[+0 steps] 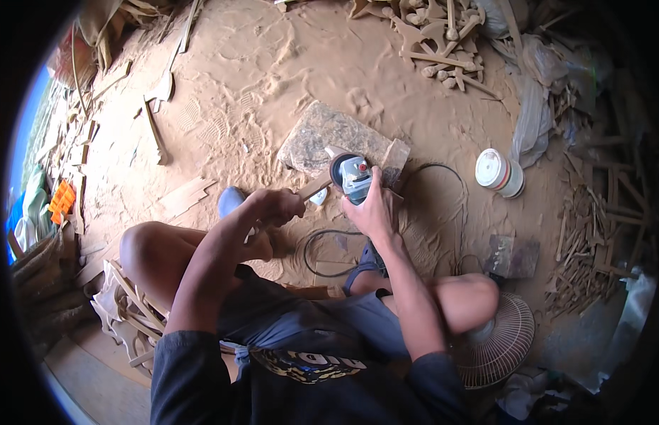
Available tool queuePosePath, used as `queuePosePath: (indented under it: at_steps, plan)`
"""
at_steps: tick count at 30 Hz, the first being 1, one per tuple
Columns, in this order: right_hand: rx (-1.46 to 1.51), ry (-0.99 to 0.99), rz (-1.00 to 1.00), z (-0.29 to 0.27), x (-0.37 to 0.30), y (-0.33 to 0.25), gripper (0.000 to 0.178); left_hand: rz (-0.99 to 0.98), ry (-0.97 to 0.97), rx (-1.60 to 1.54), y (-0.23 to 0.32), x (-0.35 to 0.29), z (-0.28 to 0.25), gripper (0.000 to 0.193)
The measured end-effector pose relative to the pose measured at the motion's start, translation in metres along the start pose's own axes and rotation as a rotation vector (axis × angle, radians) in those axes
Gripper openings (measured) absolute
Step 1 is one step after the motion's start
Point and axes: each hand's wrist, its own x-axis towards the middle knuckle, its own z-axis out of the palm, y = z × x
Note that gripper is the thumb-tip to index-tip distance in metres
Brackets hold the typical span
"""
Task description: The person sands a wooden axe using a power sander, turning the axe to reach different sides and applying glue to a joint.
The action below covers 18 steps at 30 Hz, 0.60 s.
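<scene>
My right hand is closed around the body of an angle grinder, whose round dark disc faces left and rests against or just over a strip of wood. My left hand grips the near end of this wooden piece. The wood slants up and to the right, partly covered by the disc, and a pale tip shows beyond it. Both hands are just on the near side of a dusty, worn block lying on the ground. From the grinder's side a dark cable curves away to the right.
Sawdust covers the ground. Carved wooden parts lie heaped at the far right, with a white bucket nearer. A fan stands beside my right knee. Thin wood offcuts pile up at the right edge. Cut wooden pieces lie at my left.
</scene>
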Motion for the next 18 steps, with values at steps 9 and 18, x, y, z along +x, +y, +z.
queuePosePath:
  at_steps: [9,18]
  plan:
    - [-0.088,0.01,0.114,-0.015,0.014,0.015,0.095,-1.073,0.2,-0.456,0.089,0.046,0.009,0.021]
    - [-0.159,0.01,0.146,-0.014,0.033,0.018,0.095,-0.41,0.204,-0.156,0.065,0.014,0.015,0.017]
